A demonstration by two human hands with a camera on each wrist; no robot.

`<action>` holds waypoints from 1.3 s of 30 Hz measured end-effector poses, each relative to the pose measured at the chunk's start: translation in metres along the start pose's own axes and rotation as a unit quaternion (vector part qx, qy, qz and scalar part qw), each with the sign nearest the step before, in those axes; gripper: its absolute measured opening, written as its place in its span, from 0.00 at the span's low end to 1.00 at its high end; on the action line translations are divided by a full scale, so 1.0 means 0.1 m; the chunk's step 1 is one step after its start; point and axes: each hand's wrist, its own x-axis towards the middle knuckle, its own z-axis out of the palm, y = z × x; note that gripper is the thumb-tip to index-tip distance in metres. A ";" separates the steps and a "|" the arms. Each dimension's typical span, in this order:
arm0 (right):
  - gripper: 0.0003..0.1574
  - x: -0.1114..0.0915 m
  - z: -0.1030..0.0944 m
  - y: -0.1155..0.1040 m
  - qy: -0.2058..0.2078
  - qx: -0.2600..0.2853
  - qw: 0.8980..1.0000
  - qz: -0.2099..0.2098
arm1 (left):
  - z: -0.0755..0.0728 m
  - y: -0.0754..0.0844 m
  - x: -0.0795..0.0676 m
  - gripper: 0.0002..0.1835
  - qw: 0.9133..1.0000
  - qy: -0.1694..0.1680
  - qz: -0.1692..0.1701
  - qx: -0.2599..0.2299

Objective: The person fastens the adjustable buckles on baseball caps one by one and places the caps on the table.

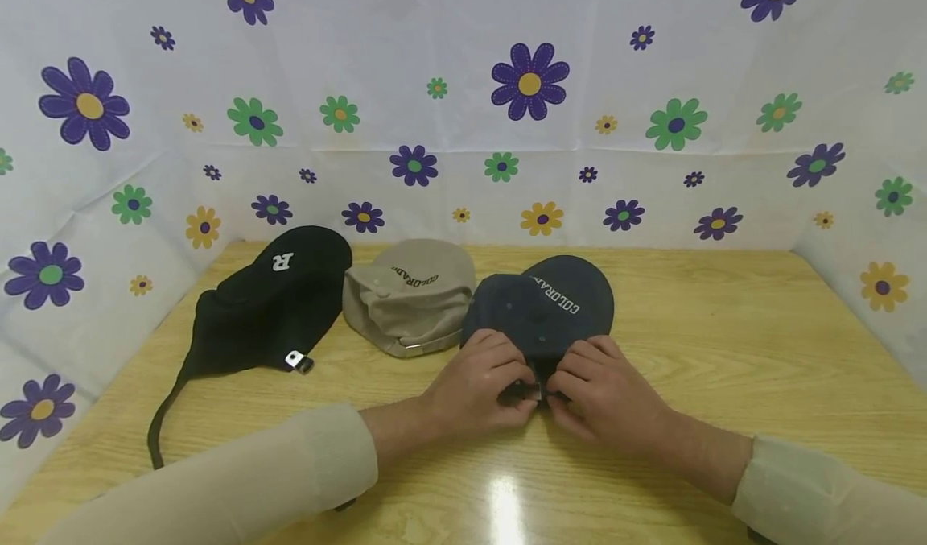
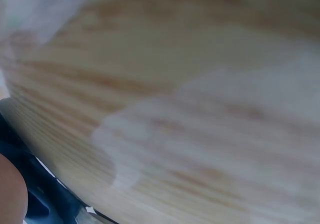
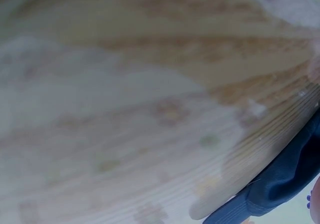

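A navy cap [image 1: 507, 307] with white COLORADO lettering lies on the table, its brim toward the back wall. Both hands are at its rear strap. My left hand [image 1: 488, 384] pinches the strap near the metal buckle [image 1: 534, 390]. From the other side my right hand [image 1: 604, 388] grips the strap, fingers curled over the cap's back edge. In the left wrist view part of the navy cap [image 2: 37, 189] shows at the lower left corner. The right wrist view catches its blue fabric [image 3: 280, 184] at the lower right. Exactly how the strap sits in the buckle is hidden by the fingers.
To the left lies a beige cap [image 1: 427, 303] with dark lettering, close beside the navy one. Farther left is a black cap [image 1: 268, 311] with a white R, its long strap [image 1: 162, 416] trailing toward the front. A flowered cloth [image 1: 449, 62] hangs behind the wooden table [image 1: 760, 352].
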 end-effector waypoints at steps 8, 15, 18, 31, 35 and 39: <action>0.06 0.00 0.00 0.00 0.007 0.004 1.000 -0.001 | -0.01 0.00 0.00 0.07 1.000 -0.009 -0.003 0.000; 0.05 -0.02 0.00 -0.01 0.001 0.005 1.000 0.007 | -0.01 0.00 -0.01 0.07 1.000 -0.007 -0.004 0.001; 0.04 -0.03 -0.01 -0.01 -0.013 0.007 1.000 0.018 | 0.00 0.00 -0.01 0.06 1.000 -0.005 -0.002 0.003; 0.05 -0.01 0.00 -0.01 0.007 0.008 1.000 0.010 | -0.01 0.00 -0.01 0.06 1.000 -0.004 -0.001 0.007; 0.05 -0.01 -0.01 -0.01 0.004 0.005 1.000 0.013 | -0.02 -0.01 -0.01 0.06 1.000 -0.007 -0.003 0.007; 0.05 -0.01 -0.03 -0.01 -0.002 0.004 1.000 0.019 | -0.02 -0.02 -0.01 0.06 1.000 -0.010 -0.003 0.008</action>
